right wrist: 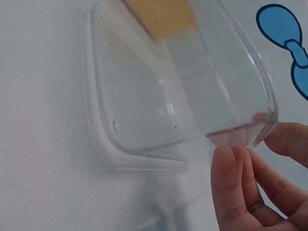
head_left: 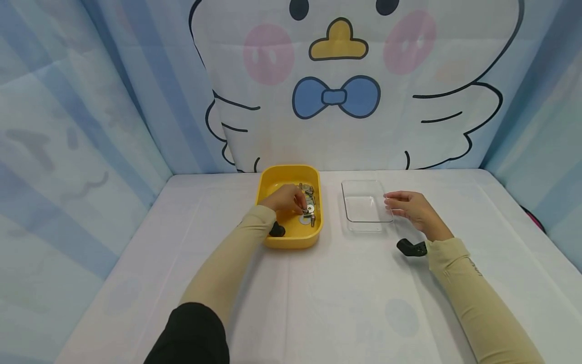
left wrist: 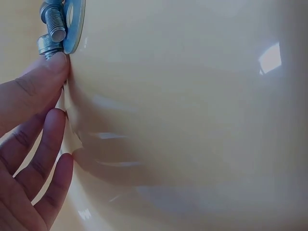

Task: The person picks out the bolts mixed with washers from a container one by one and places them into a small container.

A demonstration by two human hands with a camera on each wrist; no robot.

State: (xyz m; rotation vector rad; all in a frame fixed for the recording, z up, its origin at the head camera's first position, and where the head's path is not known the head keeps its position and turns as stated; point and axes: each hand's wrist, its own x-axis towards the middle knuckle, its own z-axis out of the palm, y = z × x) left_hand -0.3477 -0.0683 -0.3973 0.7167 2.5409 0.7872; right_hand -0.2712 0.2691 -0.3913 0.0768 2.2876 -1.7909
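My left hand [head_left: 287,198] reaches into a yellow plastic tub [head_left: 291,243], its thumb and forefinger pinching a socket-head screw [left wrist: 48,44]. Right beside that screw, in the left wrist view, are another threaded screw [left wrist: 57,30] and a flat metal washer [left wrist: 75,26]. More metal hardware [head_left: 309,192] lies along the tub's right side. My right hand [head_left: 411,210] grips the right wall of a clear plastic box [head_left: 361,221], thumb on one side and fingers on the other. The right wrist view looks into this box, and no hardware shows inside.
Both containers stand side by side on a white cloth-covered table [head_left: 336,303], near its back edge. Behind them hangs a printed curtain [head_left: 336,141], with more curtain at both sides. A black wrist device [head_left: 411,247] sits below the right hand.
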